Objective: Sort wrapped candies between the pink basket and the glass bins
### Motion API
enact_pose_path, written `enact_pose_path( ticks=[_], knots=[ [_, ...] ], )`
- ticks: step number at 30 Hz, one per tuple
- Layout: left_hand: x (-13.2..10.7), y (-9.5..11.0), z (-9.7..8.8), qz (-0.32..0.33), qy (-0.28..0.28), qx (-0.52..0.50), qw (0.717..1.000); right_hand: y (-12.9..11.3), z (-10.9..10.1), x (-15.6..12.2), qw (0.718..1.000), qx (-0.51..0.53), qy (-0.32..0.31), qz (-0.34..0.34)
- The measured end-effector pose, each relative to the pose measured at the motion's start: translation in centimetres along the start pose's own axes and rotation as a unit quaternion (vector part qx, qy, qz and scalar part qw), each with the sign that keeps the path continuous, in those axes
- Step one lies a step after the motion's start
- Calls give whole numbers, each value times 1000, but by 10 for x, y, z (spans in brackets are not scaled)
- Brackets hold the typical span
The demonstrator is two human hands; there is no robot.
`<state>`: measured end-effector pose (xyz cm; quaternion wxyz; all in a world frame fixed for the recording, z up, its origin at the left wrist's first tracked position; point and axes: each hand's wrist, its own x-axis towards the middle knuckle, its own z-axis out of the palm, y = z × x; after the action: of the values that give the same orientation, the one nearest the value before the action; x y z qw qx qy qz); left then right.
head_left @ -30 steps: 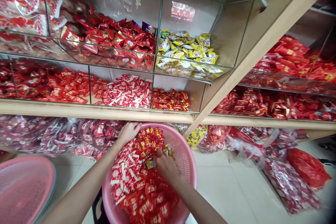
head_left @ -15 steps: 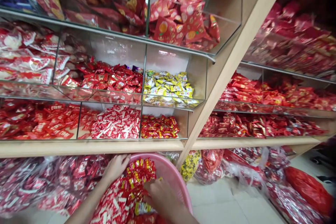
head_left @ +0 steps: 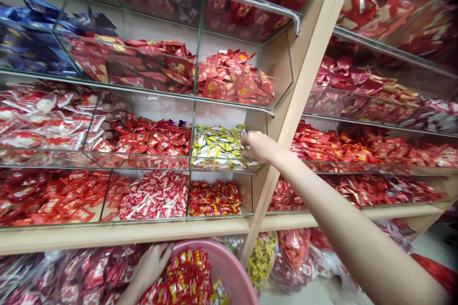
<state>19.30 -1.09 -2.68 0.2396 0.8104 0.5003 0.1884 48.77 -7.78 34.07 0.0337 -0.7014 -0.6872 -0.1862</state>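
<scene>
My right hand (head_left: 258, 147) reaches up into the glass compartment of yellow-wrapped candies (head_left: 218, 145), its fingers curled down among the wrappers; what they hold, if anything, is hidden. My left hand (head_left: 150, 267) grips the far rim of the pink basket (head_left: 229, 267) at the bottom of the view. The basket holds red-and-yellow candies (head_left: 186, 276) piled at its far side.
Glass-fronted shelves hold heaps of red, red-and-white (head_left: 157, 195) and blue (head_left: 32, 33) wrapped candies. A slanted wooden post (head_left: 289, 119) divides two shelf units. Clear bags of candy (head_left: 296, 257) lie on the floor under the lowest shelf.
My right hand has left the basket and risen to the yellow candy compartment. The view has tilted upward, so the basket sits lower. My left hand stays on the rim.
</scene>
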Motion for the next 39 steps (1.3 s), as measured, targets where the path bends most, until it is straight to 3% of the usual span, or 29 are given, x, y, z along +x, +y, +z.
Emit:
enact_pose_path(
  ticks=[3, 6, 12, 17, 21, 24, 27, 33, 39],
  knots=[
    [-1, -1, 1, -2, 12, 1, 1000, -8, -1, 7, 995, -40, -81, 33],
    [0, -3, 2, -6, 22, 4, 1000, -13, -4, 9, 993, -49, -107, 32],
    [0, -1, 1, 2, 12, -2, 1000, -7, -10, 12, 991, -61, -119, 22],
    [-1, 0, 0, -5, 10, 0, 1000, 0, -32, 9, 988, -57, -139, 20],
    [-2, 1, 0, -9, 10, -1, 1000, 4, -40, 9, 996, -21, -89, 13],
    [-2, 4, -1, -17, 2, -4, 1000, 3, -31, 13, 998, 45, -49, -16],
    [-2, 5, -2, -25, -7, -3, 1000, -2, -16, 18, 992, 101, -71, -31],
    [-2, 2, 0, -14, 4, -8, 1000, -2, 2, 22, 990, 64, -122, -37],
    [-2, 1, 1, -7, 6, -5, 1000, 6, 13, 24, 991, 50, -78, -92]
  ],
)
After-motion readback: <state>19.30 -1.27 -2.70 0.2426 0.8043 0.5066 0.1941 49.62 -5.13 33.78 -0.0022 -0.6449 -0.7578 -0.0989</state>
